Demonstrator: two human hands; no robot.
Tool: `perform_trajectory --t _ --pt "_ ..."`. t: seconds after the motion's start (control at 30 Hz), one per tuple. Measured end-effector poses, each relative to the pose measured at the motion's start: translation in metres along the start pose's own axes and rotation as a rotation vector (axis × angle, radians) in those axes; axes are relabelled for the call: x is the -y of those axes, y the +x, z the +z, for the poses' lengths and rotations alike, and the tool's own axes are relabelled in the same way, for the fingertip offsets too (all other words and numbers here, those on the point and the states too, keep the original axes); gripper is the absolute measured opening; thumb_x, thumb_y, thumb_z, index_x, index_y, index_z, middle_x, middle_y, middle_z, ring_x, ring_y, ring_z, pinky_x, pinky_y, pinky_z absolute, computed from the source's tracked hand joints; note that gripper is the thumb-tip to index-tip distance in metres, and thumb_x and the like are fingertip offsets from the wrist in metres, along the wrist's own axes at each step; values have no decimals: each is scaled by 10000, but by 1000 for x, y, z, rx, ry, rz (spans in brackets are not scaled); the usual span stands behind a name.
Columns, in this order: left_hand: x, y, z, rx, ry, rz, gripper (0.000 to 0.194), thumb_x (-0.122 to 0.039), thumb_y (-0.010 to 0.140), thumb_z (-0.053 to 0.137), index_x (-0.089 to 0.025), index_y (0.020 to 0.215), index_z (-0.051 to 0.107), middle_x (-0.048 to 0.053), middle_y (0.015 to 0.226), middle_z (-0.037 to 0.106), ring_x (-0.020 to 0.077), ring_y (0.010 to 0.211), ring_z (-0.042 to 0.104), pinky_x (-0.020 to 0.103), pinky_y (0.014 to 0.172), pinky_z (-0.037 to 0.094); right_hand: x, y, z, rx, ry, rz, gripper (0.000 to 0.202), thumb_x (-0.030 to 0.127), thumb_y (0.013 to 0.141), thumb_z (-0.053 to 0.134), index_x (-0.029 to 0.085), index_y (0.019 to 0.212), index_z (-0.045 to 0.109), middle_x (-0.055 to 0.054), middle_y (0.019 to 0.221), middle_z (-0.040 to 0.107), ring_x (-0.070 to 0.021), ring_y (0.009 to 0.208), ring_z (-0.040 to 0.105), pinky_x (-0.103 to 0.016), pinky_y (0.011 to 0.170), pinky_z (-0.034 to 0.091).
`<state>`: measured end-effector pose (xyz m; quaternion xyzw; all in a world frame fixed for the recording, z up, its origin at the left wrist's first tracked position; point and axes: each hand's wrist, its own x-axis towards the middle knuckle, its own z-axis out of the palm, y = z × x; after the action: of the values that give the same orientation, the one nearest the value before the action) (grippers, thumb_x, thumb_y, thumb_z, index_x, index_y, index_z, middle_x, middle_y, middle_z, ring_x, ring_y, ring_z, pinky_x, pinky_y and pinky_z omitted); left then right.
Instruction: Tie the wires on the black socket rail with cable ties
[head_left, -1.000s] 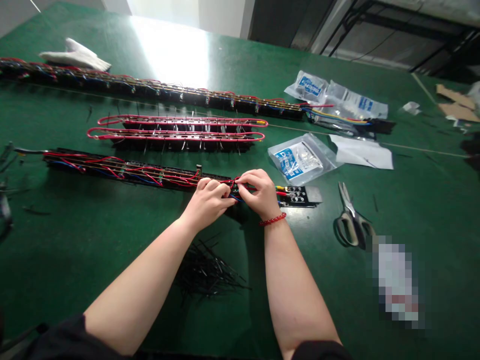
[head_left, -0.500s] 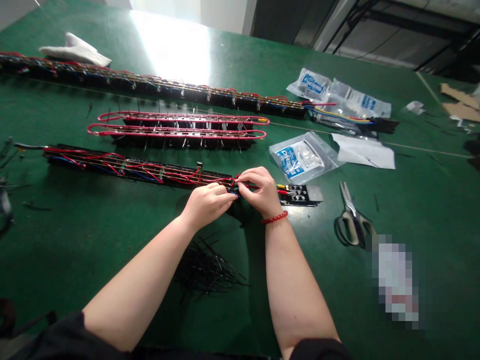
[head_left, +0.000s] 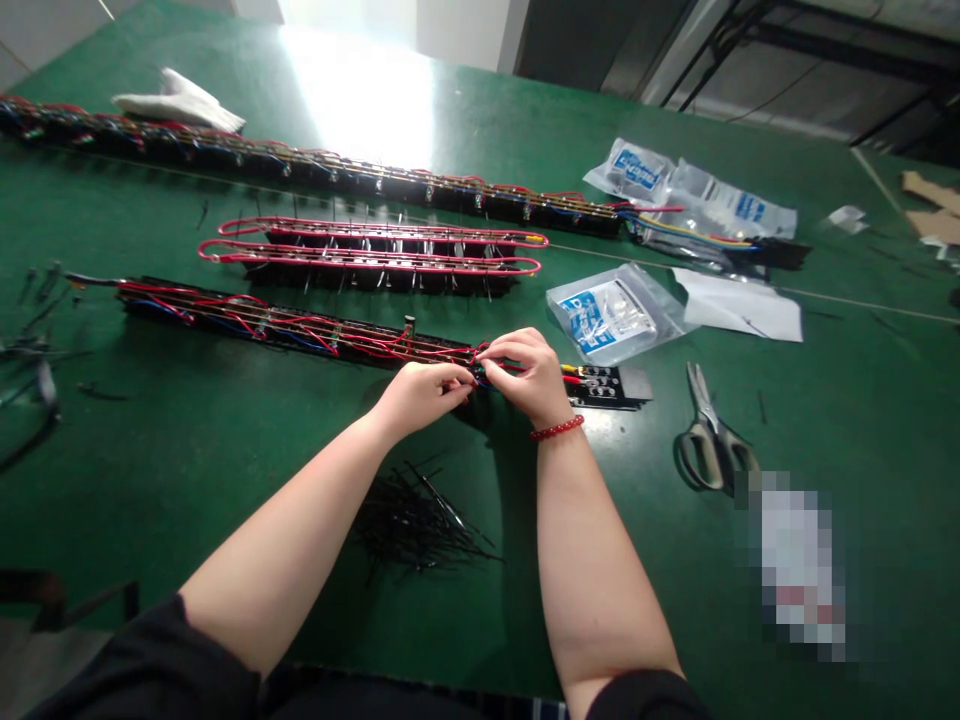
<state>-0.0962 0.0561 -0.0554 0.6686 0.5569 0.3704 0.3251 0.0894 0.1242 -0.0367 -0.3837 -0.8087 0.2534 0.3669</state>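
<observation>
Both my hands work at the near wired strip (head_left: 300, 332), a long black bar with red and blue wires along its top. My left hand (head_left: 424, 398) is closed in a pinch at the strip's near edge. From the right, my right hand (head_left: 531, 378) pinches with thumb and forefinger over the wire bundle, close to the left fingertips. What the fingertips grip is too small to make out. Right of my hands, the strip's end (head_left: 637, 385) shows yellow and red wire ends. A pile of thin black cable ties (head_left: 420, 525) lies below my left hand.
Scissors (head_left: 709, 430) lie to the right, beside clear plastic bags (head_left: 611, 315) and white paper (head_left: 739, 303). Beyond my hands are two red-looped bars (head_left: 375, 265) and a longer wired strip (head_left: 337, 175). A white glove (head_left: 180, 103) lies far left on the green table (head_left: 247, 520).
The whole view has shifted slightly, so things appear a little further right. My left fingers have changed their pinch slightly; my hands stay at the same spot on the strip.
</observation>
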Motion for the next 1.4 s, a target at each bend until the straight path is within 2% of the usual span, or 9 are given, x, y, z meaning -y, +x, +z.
perform_trajectory --t 0.27,0.33,0.4,0.5,0.63,0.77,0.93,1.07,1.4 --pt "0 5 2 56 -372 -149 195 -354 820 682 -174 875 735 51 838 781 184 802 747 274 755 590 -2 0 0 17 38 4 90 216 804 707 261 771 776 -9 775 767 -204 797 673 -393 850 546" --pt "-1 6 1 79 -362 -170 223 -379 836 676 -171 892 738 51 839 780 166 739 732 252 684 578 -3 0 0 15 48 10 90 215 804 706 259 785 782 -12 771 762 -203 792 669 -387 836 549" --pt "-3 7 -1 104 -314 -199 243 -395 852 660 -174 905 745 35 800 771 130 603 677 214 541 517 -4 0 -1 14 52 16 88 224 810 708 261 796 787 -13 767 756 -202 782 667 -391 842 550" --pt "-7 8 -3 125 -265 -240 245 -392 858 648 -175 896 754 10 721 745 90 472 580 190 438 424 -5 -1 -1 20 55 16 82 243 824 713 268 806 790 -14 791 765 -204 817 690 -422 926 532" --pt "-9 9 -3 120 -265 -253 225 -371 854 657 -171 869 758 0 654 716 87 465 581 188 479 442 -6 -1 -1 36 83 24 76 252 840 721 276 818 790 -20 904 791 -226 972 725 -472 1045 476" --pt "-9 11 -2 114 -271 -265 211 -360 842 673 -166 833 756 6 662 723 88 478 596 184 496 446 -8 -2 -2 72 148 54 80 260 851 718 272 835 795 -34 930 794 -236 1024 727 -444 999 520" --pt "-8 13 -2 125 -307 -300 231 -363 834 681 -149 865 760 31 721 749 95 525 632 177 516 463 -7 0 -6 120 213 47 65 243 834 740 261 843 802 -43 910 781 -220 959 710 -382 892 568" --pt "-7 13 -1 120 -319 -315 227 -362 828 687 -150 863 760 36 739 755 102 546 650 175 517 468 -5 1 -7 133 204 26 70 229 833 745 273 830 799 -31 846 772 -219 929 683 -389 889 563" --pt "-9 12 -1 124 -314 -314 170 -308 833 680 -158 831 758 14 697 740 97 546 651 170 536 477 -5 2 -9 144 214 36 39 233 823 757 260 826 785 -38 851 761 -222 920 676 -398 882 554"
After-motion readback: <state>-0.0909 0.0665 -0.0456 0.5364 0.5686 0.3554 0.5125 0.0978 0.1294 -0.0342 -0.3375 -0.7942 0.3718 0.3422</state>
